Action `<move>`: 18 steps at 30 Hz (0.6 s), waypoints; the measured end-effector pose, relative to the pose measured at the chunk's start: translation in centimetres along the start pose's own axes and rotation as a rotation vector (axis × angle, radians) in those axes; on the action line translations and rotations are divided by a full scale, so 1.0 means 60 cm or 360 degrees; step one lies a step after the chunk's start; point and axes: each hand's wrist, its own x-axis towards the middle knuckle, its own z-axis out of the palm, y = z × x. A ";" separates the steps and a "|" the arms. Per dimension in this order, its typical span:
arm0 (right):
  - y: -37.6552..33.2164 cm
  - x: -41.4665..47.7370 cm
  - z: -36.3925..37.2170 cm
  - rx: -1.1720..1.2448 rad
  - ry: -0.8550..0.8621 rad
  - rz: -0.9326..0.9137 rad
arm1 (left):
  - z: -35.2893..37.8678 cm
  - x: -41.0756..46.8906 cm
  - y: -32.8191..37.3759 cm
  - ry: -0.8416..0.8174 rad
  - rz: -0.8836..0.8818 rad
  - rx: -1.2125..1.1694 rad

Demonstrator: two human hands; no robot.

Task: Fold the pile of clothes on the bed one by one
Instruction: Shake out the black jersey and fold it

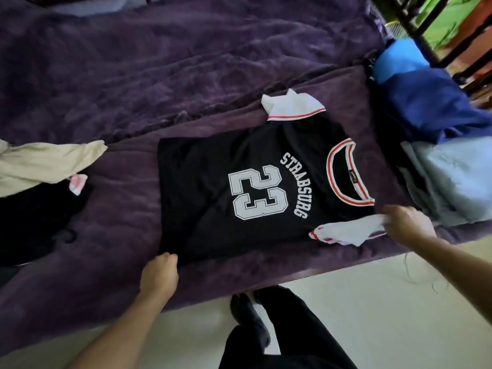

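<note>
A black T-shirt (202, 187) with a white "23", the word "STRABSURG" and white sleeves lies flat, print up, on the purple bedspread (159, 75). Its red-and-white collar points right. My left hand (159, 272) grips the near corner of the hem at the shirt's lower left. My right hand (404, 225) pinches the near white sleeve (343, 233) by the shoulder. The far white sleeve (290, 105) lies spread out beyond the shirt.
Unfolded clothes lie at the left: a beige garment (40, 166) over a black one (32, 222). A stack of blue garments (431, 107) and a pale blue piece (458, 177) sits at the right. The bed's near edge runs just below the shirt. My legs stand on a light floor (359, 302).
</note>
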 end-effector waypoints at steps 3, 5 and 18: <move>-0.040 0.073 -0.085 0.0189 0.0163 -0.0098 | -0.059 0.038 -0.014 0.0111 -0.0054 -0.0094; -0.075 0.138 -0.138 0.0263 0.0266 -0.0162 | -0.100 0.079 -0.020 0.0215 -0.0103 -0.0146; -0.322 0.607 -0.234 0.0382 0.0415 -0.0140 | -0.268 0.456 -0.003 0.0764 -0.0672 -0.0500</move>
